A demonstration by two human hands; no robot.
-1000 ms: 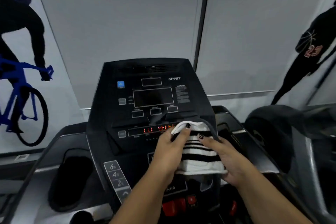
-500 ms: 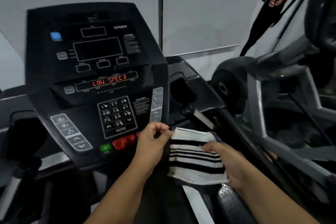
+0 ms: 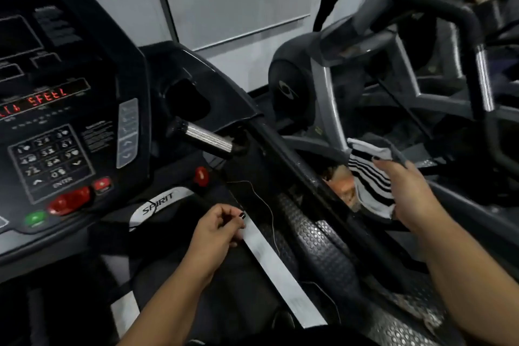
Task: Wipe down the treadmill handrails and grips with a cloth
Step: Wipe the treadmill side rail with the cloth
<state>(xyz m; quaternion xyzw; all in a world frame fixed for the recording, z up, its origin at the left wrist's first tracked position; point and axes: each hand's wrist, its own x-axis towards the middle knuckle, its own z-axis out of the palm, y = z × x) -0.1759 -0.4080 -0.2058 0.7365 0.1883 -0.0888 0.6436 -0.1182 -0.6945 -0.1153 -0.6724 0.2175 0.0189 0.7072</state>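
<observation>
My right hand (image 3: 410, 191) holds a white cloth with black stripes (image 3: 370, 180) out to the right, just past the treadmill's right handrail (image 3: 292, 160), a dark bar running diagonally from the console toward me. My left hand (image 3: 219, 226) hangs with loosely curled fingers over the belt's edge and holds nothing. A short silver pulse grip (image 3: 207, 137) sticks out below the console's cup holder. The console (image 3: 70, 109) fills the left side, its red display lit.
An elliptical machine (image 3: 393, 70) stands close on the right, its black arm and silver frame near my right hand. A silver side strip (image 3: 278, 267) and a studded footrail (image 3: 323, 239) run beside the belt. A thin safety cord (image 3: 266, 205) dangles from the red key (image 3: 201, 176).
My left hand has let go of the cloth and dropped toward the belt's edge. My right hand has carried the cloth out to the right past the handrail. My view has swung right and down.
</observation>
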